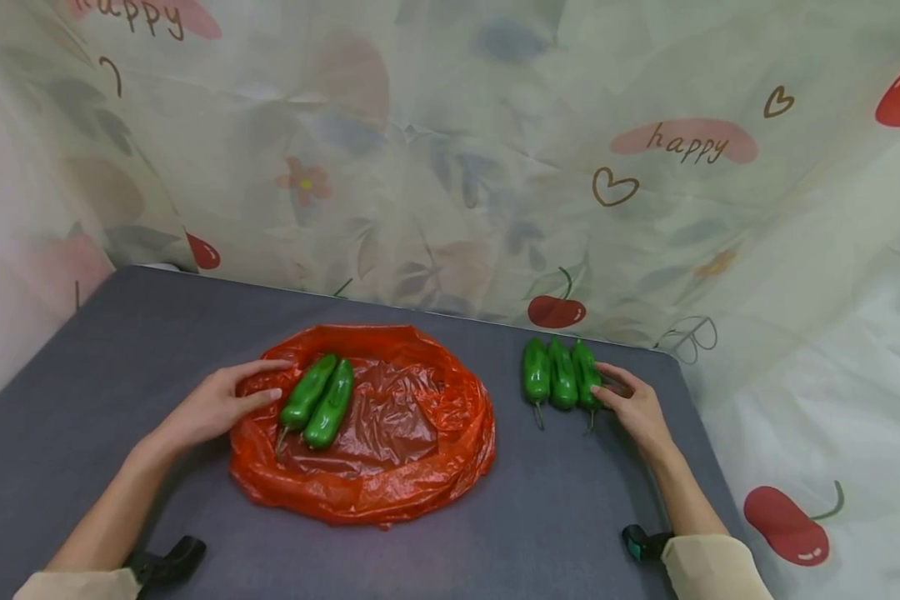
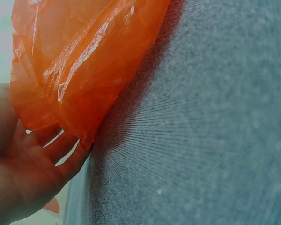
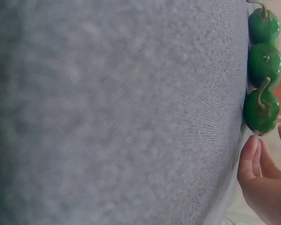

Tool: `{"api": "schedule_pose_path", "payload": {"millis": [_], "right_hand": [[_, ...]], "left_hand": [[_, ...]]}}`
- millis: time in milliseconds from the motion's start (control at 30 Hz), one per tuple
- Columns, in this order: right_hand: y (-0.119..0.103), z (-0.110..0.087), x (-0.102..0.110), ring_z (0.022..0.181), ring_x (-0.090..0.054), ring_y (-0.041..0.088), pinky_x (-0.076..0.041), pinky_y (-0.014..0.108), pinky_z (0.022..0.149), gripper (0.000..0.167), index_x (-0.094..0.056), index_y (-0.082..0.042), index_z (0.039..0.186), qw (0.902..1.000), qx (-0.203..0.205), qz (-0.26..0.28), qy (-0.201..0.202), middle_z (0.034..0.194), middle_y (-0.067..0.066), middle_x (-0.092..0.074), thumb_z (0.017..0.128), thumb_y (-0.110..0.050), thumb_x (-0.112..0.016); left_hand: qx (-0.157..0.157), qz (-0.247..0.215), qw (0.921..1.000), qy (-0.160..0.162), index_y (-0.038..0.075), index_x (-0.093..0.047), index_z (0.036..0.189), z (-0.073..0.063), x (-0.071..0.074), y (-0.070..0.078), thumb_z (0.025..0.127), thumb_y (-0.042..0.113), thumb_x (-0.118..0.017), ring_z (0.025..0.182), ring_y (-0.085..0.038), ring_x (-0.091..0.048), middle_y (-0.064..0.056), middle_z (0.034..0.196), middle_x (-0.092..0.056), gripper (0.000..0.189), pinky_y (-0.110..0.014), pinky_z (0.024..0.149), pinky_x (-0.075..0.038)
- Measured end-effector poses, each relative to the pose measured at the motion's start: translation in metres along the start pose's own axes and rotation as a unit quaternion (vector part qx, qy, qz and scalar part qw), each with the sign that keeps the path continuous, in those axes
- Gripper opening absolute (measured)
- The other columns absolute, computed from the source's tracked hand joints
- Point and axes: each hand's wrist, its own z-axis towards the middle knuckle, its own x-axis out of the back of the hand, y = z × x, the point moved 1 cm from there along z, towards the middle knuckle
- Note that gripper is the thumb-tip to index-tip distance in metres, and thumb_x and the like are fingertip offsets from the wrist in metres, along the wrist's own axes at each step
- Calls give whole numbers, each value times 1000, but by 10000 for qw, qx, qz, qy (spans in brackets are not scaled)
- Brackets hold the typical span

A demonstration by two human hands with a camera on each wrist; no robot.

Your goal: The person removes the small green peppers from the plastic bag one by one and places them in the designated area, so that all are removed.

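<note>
A red plastic bag (image 1: 420,483) lies spread with its mouth open and rim rolled outward. Two green peppers (image 1: 328,404) rest side by side inside its left part. My left hand (image 1: 213,404) lies at the bag's left rim, thumb and forefinger extended over it; in the left wrist view the other fingers (image 2: 72,157) reach partly behind the orange-looking plastic (image 2: 89,70). Three more green peppers (image 1: 562,379) stand in a row on the right. Beside the rightmost pepper (image 3: 262,112), my right hand (image 1: 637,412) has its fingertips at the pepper's side, not wrapped round it.
A dark grey cloth-covered table (image 1: 495,550) carries everything. Behind it hangs a pale printed curtain (image 1: 457,167) with cherries, hearts and lettering, and it continues down the right side. Black straps (image 1: 168,562) sit at both wrists by the cream sleeves (image 1: 712,567).
</note>
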Motion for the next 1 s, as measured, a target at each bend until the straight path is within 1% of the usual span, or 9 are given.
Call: {"api": "schedule_pose_path", "payload": {"millis": [67,133,200,267,433,600,733,867,1000], "right_hand": [[-1,-1,0,121,-57,18,-51,28,88,53,-51,-11,145,9999,42,69,116,149,12,-47,97,-28,-66],[-2,-3,1,111,-60,6,-53,23,83,51,-52,-10,144,9996,95,197,197,147,13,-49,97,-25,-67],[-5,-5,1,103,-61,-2,-54,24,81,50,-53,-7,143,9988,149,375,276,146,15,-49,97,-21,-67],[-8,-7,2,100,-60,-6,-55,26,81,49,-52,-4,143,9978,213,536,330,146,18,-49,97,-17,-66],[-14,-12,4,100,-62,-3,-55,26,79,47,-53,-3,141,9964,358,611,474,143,21,-51,98,-15,-65],[-20,-18,2,99,-64,2,-55,26,75,45,-56,-3,138,9954,547,577,538,138,15,-56,97,-17,-66],[-30,-25,-1,98,-65,4,-55,27,74,44,-56,-1,137,9939,760,665,448,136,12,-58,97,-16,-67],[-41,-31,-6,97,-65,7,-55,27,76,44,-58,-3,137,9924,950,728,300,132,8,-61,97,-19,-67],[-50,-35,-14,99,-65,17,-55,28,76,42,-59,-5,136,9904,1159,737,131,130,8,-62,97,-19,-67]], "left_hand": [[-45,0,10000,-22,9,-47,146,-1,0,0,100,31,-61,57,-23,-65,-19,104,-62,53,-35,55,-56],[-75,1,10000,-30,9,-47,146,-1,1,0,100,31,-61,57,-23,-64,-19,103,-62,53,-35,55,-56],[-71,-7,10000,-37,9,-47,146,-1,1,0,100,30,-61,57,-24,-64,-19,103,-62,53,-35,55,-56],[-32,-14,10000,-38,10,-47,146,-1,1,0,100,30,-61,57,-24,-65,-19,103,-61,52,-35,55,-56],[15,-6,10000,-22,10,-47,147,-1,1,0,100,30,-61,58,-23,-65,-19,104,-61,53,-35,55,-56],[21,-18,10000,-38,7,-44,149,-2,2,3,101,28,-60,57,-22,-64,-18,104,-62,55,-34,54,-55],[-3,-11,10000,1,7,-45,148,-3,1,4,100,27,-61,57,-21,-63,-18,107,-62,54,-33,54,-55],[-22,-29,10000,9,9,-47,146,-3,1,4,100,27,-61,56,-22,-64,-19,104,-62,52,-34,54,-55],[-44,-21,10000,-6,9,-47,146,-3,2,4,100,29,-61,56,-22,-64,-19,105,-62,52,-34,54,-55]]}}
